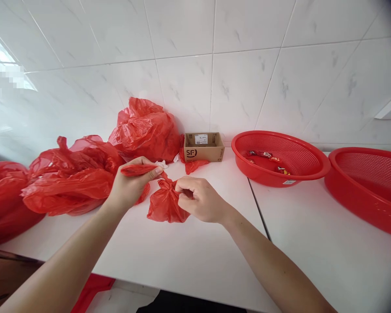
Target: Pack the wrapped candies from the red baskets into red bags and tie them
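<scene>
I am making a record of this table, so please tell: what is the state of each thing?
Small bag: bulging, gathered at the neck
Left hand: pinching red plastic
Right hand: curled on the bag's neck
Box: open on top
Left basket: open, wrapped sweets inside
Right basket: open, partly out of view
Back bag: bulging, crumpled
Middle bag: bulging, crumpled
Far-left bag: bulging, partly cut off

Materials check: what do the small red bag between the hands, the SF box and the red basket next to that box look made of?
Small red bag: probably thin plastic film, softly shiny; it gathers into fine creases.
SF box: likely cardboard, matte brown, with dark print and a white label.
Red basket: apparently rigid moulded plastic, smooth rim, perforated wall.
</scene>
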### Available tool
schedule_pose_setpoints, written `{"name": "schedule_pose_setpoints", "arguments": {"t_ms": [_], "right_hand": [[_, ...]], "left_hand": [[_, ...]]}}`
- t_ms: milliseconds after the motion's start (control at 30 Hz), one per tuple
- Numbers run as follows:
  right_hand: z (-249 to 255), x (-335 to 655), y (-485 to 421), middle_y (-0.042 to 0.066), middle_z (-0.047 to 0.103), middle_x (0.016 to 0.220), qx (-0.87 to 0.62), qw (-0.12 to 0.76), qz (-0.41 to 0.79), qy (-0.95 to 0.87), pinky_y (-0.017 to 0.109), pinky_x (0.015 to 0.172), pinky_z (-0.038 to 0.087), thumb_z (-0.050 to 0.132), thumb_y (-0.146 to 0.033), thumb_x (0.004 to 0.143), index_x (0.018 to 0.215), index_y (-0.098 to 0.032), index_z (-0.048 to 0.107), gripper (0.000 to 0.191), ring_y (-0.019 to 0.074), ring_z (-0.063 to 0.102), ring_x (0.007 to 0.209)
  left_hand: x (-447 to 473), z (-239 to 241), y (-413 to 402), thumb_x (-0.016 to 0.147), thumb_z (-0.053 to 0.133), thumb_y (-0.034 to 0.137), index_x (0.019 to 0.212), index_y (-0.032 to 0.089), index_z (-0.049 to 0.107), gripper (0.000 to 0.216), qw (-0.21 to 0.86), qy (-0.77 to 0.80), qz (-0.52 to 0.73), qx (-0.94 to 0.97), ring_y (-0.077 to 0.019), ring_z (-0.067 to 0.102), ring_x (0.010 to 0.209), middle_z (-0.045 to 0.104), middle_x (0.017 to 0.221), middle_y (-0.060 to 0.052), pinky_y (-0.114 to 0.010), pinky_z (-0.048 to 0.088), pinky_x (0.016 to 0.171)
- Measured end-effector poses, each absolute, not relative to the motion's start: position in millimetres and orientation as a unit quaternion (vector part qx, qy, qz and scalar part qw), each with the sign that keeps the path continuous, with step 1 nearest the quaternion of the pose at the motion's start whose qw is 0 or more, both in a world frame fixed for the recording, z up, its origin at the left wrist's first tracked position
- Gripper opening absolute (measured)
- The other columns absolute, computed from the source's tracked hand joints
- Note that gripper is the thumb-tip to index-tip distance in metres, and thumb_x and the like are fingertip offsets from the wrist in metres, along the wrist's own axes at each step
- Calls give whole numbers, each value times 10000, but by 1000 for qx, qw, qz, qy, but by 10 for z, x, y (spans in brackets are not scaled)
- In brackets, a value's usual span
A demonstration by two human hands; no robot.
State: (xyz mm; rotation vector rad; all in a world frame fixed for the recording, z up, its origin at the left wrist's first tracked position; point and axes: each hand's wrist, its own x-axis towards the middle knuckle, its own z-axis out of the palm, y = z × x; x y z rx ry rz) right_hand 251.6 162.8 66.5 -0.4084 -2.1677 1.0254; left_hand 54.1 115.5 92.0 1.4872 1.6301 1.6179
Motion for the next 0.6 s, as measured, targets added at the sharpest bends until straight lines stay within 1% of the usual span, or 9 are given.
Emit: {"name": "schedule_pose_setpoints", "arguments": {"t_ms": [100, 167, 233, 267, 300, 367, 433, 500, 600], "right_hand": [[679, 2548, 1613, -43, 425, 679, -185, 339, 365, -847, 238, 587, 346, 465, -126, 774, 682, -214, 381, 153, 109, 385, 622], [682, 2568, 1612, -9, 551, 844, -194, 367, 334, -846, 273, 734, 421, 523, -194, 835, 814, -216, 493, 43, 136, 502, 789], [652, 2551, 1625, 42, 586, 1101, -176, 380, 332, -845, 330, 891, 421, 612, -316, 852, 1036, -223, 537, 219, 177, 524, 1022], [618, 2523, 1637, 52, 580, 1153, -163, 371, 348, -845, 338, 906, 421, 639, -372, 846, 1086, -226, 534, 300, 185, 521, 1057], [571, 2481, 1652, 46, 592, 1119, -157, 355, 371, -844, 326, 867, 436, 641, -415, 848, 1062, -224, 544, 303, 181, 535, 1013], [449, 2373, 1681, 1, 592, 864, -167, 324, 407, -837, 277, 692, 433, 588, -440, 880, 838, -209, 538, 240, 146, 528, 773], [327, 2265, 1693, -38, 490, 653, -183, 320, 407, -836, 259, 580, 360, 531, -400, 911, 661, -207, 431, 331, 119, 429, 601], [245, 2193, 1674, -47, 455, 600, -178, 332, 381, -844, 263, 584, 333, 510, -337, 917, 618, -205, 385, 350, 114, 395, 576], [232, 2177, 1595, -44, 483, 603, -172, 315, 388, -849, 263, 600, 345, 505, -321, 923, 624, -201, 427, 331, 117, 423, 586]], "left_hand": [[536, 892, 1170, 719, 797, 385, 691, 195, 662, 234, 248, 559, 592, 525, -187, 646, 671, 656, 711, -22, -311, 552, 603], [569, 898, 1147, 768, 756, 388, 716, 192, 671, 221, 275, 543, 587, 534, -170, 643, 652, 650, 727, -20, -300, 562, 595], [625, 933, 1099, 801, 727, 377, 732, 194, 681, 200, 262, 544, 563, 565, -164, 645, 658, 649, 737, -21, -292, 566, 601], [659, 956, 1068, 803, 725, 368, 731, 199, 682, 189, 244, 545, 549, 584, -168, 649, 669, 651, 736, -21, -289, 565, 604], [693, 979, 1033, 799, 728, 360, 727, 206, 678, 178, 225, 548, 539, 599, -173, 655, 679, 656, 731, -19, -288, 563, 605], [756, 1014, 958, 786, 740, 350, 712, 224, 670, 161, 181, 566, 530, 606, -181, 661, 679, 670, 709, -8, -292, 553, 595], [802, 1025, 881, 771, 757, 342, 700, 245, 674, 146, 125, 594, 544, 579, -182, 665, 677, 691, 703, 5, -305, 549, 613], [822, 1014, 811, 752, 778, 336, 702, 262, 686, 129, 82, 610, 571, 543, -182, 675, 700, 717, 727, 13, -313, 554, 650], [796, 977, 728, 738, 795, 338, 721, 260, 688, 133, 86, 609, 597, 515, -190, 690, 729, 737, 755, 10, -322, 570, 678]]}}
